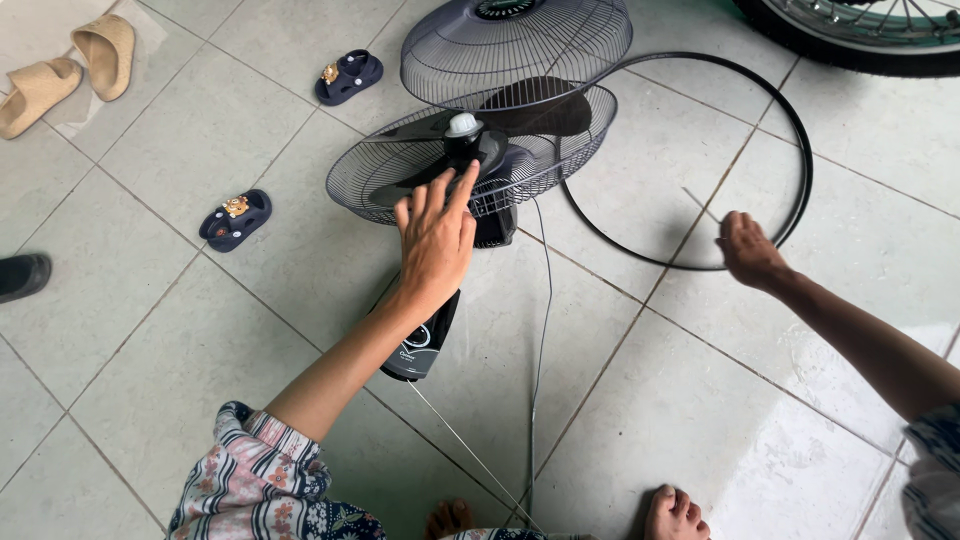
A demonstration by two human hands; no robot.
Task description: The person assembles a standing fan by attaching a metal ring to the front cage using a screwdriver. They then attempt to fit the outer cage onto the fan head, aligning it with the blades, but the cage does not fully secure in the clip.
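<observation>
My left hand (435, 240) is stretched out over the fan lying on the tiled floor (150, 360), fingers spread and loose, the fingertips touching the dark hub (470, 150) at the middle of the fan blades (530, 110). It grips nothing; it only rests against the hub just below the small white cap (463, 124). The blades sit inside the rear wire guard (400, 170), which lies open towards me like a shallow bowl. The front wire guard (515, 45) is off and lies just beyond it, farther away, its edge overlapping the rear one. The fan's dark motor housing and stand (425, 345) run back towards me under my forearm, and a thin cord (543, 330) trails from the fan down to the near edge.

My right hand (748, 250) is well to the right, closed around a thin pale stick (700, 205) that points up and left. It sits at the near right side of the black ring (800, 150), a large loose hoop lying flat on the floor right of the fan; I cannot tell whether the hand touches it.

Far left lie a pair of tan slippers (65, 70) and two small dark blue sandals (235, 218), well apart. A wheel (860, 35) shows at the far right corner.
</observation>
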